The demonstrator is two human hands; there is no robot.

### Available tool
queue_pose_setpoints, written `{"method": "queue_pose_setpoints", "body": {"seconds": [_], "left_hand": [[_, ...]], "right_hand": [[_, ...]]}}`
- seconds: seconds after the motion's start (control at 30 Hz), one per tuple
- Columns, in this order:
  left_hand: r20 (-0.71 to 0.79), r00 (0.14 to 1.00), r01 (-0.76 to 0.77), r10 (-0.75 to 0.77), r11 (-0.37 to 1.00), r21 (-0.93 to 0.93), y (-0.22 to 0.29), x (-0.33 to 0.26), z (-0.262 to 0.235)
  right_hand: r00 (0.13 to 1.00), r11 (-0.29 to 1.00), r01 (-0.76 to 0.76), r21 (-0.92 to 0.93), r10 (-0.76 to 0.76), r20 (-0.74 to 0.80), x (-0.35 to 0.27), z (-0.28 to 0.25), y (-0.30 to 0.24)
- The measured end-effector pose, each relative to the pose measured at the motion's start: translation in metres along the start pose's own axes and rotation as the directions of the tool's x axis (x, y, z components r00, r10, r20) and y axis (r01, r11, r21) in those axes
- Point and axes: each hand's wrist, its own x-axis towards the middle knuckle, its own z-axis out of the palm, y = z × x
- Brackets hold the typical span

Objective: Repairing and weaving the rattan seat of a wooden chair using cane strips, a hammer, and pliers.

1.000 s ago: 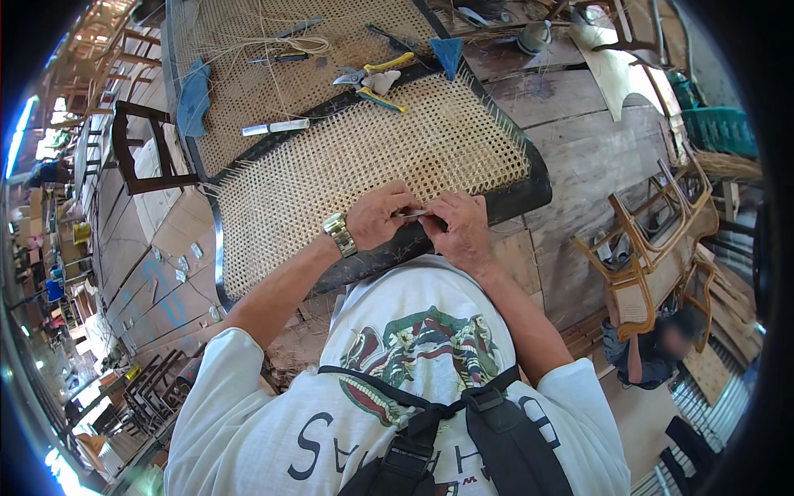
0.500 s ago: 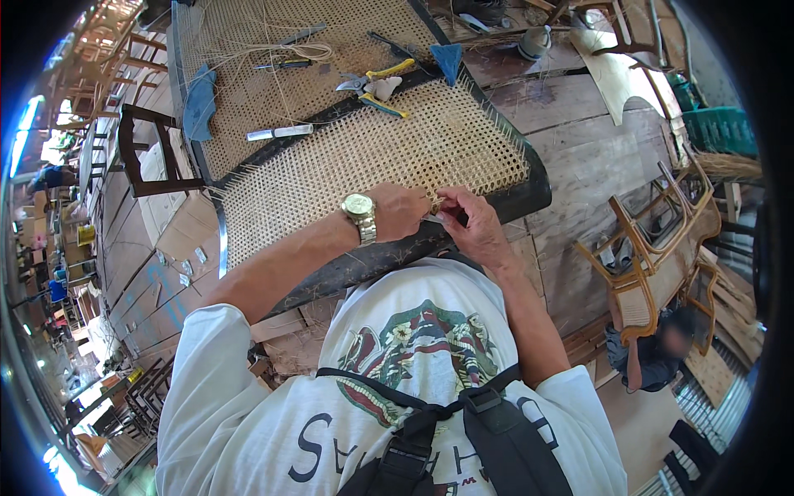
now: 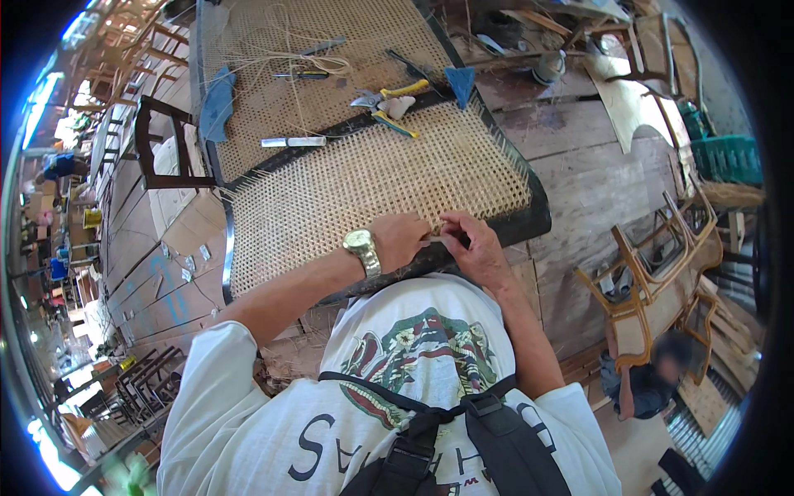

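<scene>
In front of me lies a panel of woven cane webbing (image 3: 356, 192) with loose strand ends along its right edge. My left hand (image 3: 400, 238), below a gold-coloured wristwatch (image 3: 361, 241), is closed at the near edge of the webbing. Close beside it, my right hand (image 3: 473, 245) pinches at the same edge, thumb against forefinger. Whatever the fingertips hold is too small to make out, probably thin cane strands. Beyond the panel lie yellow-handled pruning shears (image 3: 385, 102), a pale lump (image 3: 399, 107) and a white-handled tool (image 3: 293, 142).
Darker cane webbing (image 3: 273, 107) spreads behind, bearing a screwdriver (image 3: 301, 75), coiled cane strands (image 3: 327, 63) and blue cloth pieces (image 3: 217, 106). A dark chair frame (image 3: 165, 145) stands left. At right, another person (image 3: 653, 382) is beside wooden chair frames (image 3: 662, 273).
The view has shifted, so the panel and tools sit slightly lower and further right. Both hands stay together at the near edge, with only small finger movement.
</scene>
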Motion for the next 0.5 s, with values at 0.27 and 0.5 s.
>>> {"method": "queue_pose_setpoints", "body": {"seconds": [0.27,0.5], "left_hand": [[0.13,0.917,0.399,-0.378,0.87,-0.29,-0.013,0.002,-0.011],[0.059,0.803,0.592,-0.592,0.784,-0.189,0.016,0.007,-0.006]], "right_hand": [[0.996,0.998,-0.028,0.052,0.023,0.09,0.004,-0.002,0.003],[0.981,0.989,-0.148,0.024,0.143,0.133,0.044,0.001,-0.009]]}}
